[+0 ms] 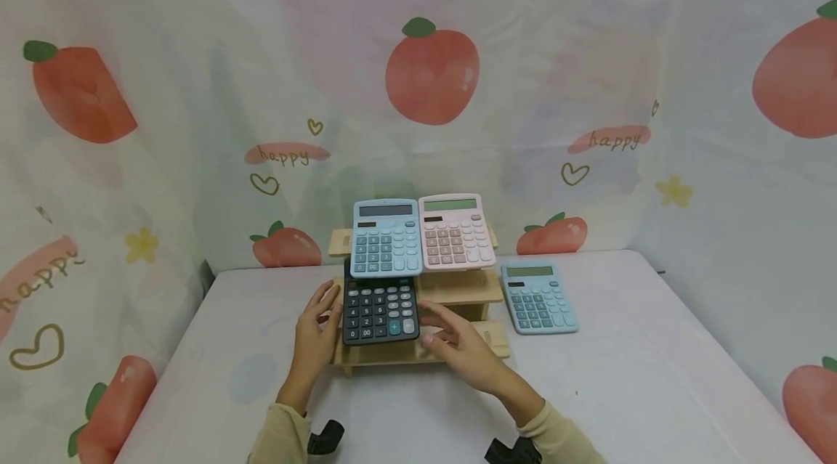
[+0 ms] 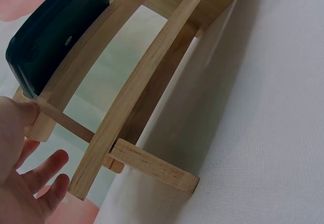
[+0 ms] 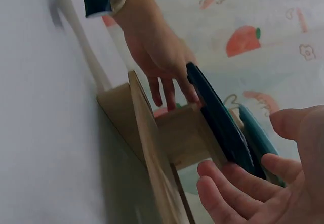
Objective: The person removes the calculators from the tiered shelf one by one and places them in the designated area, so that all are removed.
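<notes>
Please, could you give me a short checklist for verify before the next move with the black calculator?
1. Wooden stand is upright on the table: ok.
2. Black calculator is on the stand, between both hands: ok.
3. Right grip is closed around it: not ok, the fingers are spread near its right edge.
4. Left grip holds it firmly: cannot tell, the fingers are at its left side.
5. Its display is visible from the head view: not ok, the upper blue calculator blocks it.
6. Pink calculator is on the stand, beside the upper blue one: ok.
</notes>
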A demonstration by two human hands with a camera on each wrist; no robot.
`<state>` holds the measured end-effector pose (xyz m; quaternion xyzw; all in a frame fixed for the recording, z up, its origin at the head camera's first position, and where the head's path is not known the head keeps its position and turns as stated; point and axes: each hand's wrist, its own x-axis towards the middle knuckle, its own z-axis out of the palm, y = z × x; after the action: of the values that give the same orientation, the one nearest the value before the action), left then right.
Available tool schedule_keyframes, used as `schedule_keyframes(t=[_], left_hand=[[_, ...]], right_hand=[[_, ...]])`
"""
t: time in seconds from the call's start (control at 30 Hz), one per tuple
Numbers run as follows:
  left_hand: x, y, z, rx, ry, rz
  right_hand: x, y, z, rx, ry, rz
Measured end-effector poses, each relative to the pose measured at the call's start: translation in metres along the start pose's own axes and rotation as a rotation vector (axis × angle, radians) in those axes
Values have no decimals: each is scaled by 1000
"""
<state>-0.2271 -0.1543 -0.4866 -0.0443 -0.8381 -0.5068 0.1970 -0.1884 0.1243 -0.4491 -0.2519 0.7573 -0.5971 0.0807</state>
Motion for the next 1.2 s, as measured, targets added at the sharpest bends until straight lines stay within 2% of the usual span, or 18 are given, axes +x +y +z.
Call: schedule_keyframes(t=[0.1,0.17,0.37,0.53,0.73,0.83,0.97,1.2], left_hand=[[0,1,0,-11,-9,-16],[0,1,0,-12,-14,-24],[0,1,0,-16,-15,-31],[0,1,0,-18,-13,-30],[0,-1,1,-10,12,19],[1,-1,1,-15,8,26],[1,0,0,-19,-3,15],[1,0,-1,-19,-3,9]], right_hand=[[1,3,4,99,-65,16],[2,4,6,127,-80,38],[4,8,7,202,-78,81],[4,6,8,279,-34,98],[3,5,8,301,72,147],[2,6,7,304,107,163],[2,6,6,313,110,177],[3,6,2,318,59,169]])
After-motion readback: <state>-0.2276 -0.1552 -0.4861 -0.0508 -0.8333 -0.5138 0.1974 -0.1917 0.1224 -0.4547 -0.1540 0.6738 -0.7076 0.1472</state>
